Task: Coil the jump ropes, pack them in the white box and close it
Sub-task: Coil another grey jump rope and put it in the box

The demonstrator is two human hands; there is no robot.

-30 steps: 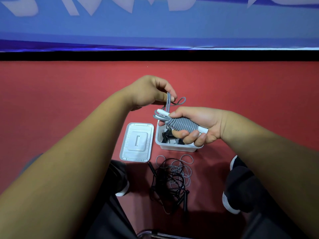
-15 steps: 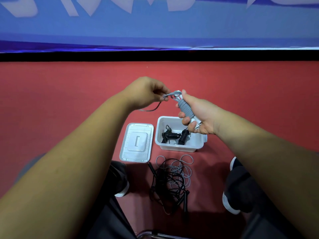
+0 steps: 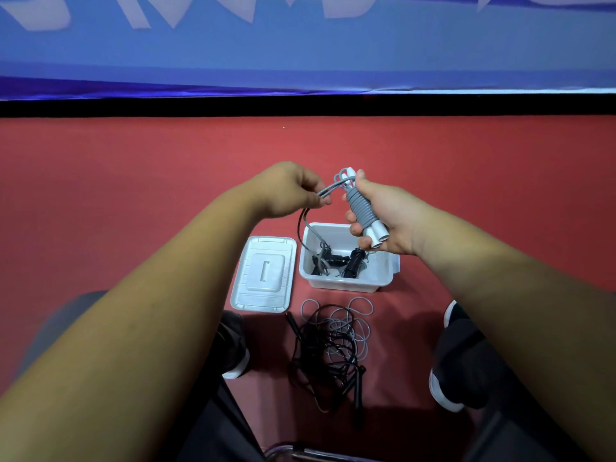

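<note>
Bearing the white box, red carpet meets perhaps a blue banner.

White box far-right corner hidden behind right hand; banner lettering cropped.

Both bare forearms reach forward, hands level and close together. Left hand pinches a loose strand of the grey rope. Right hand grips its coiled bundle, fingers curled round.
</note>
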